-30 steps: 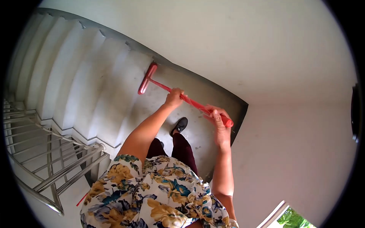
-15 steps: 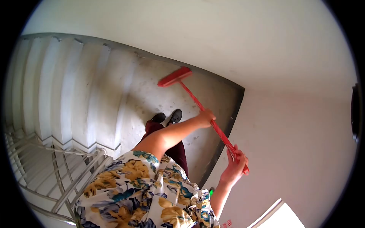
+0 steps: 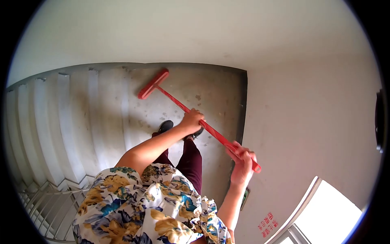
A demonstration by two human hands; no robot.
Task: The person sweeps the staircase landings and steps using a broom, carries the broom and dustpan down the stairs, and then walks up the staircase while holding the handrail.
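Note:
A red broom (image 3: pixel 174 101) slants across the landing, its bristled head on the grey floor near the edge of the steps at the upper left. My left hand (image 3: pixel 192 120) is wrapped round the middle of the handle. Near the handle's top end, my right hand (image 3: pixel 242 162) grips it, slightly blurred, with the looped tip sticking out past the fingers. Both dark shoes (image 3: pixel 165 126) stand on the floor below the broom.
Pale steps (image 3: pixel 73 118) run off to the left, with a metal railing (image 3: pixel 55 211) at the lower left. A dark-edged wall (image 3: pixel 284 122) rises on the right, bearing red writing (image 3: pixel 268 224) beside a bright window (image 3: pixel 329 211).
Since half a second ago, the broom head has swung left toward the steps, and both hands have moved left and up with the handle. The view has turned, showing more of the window.

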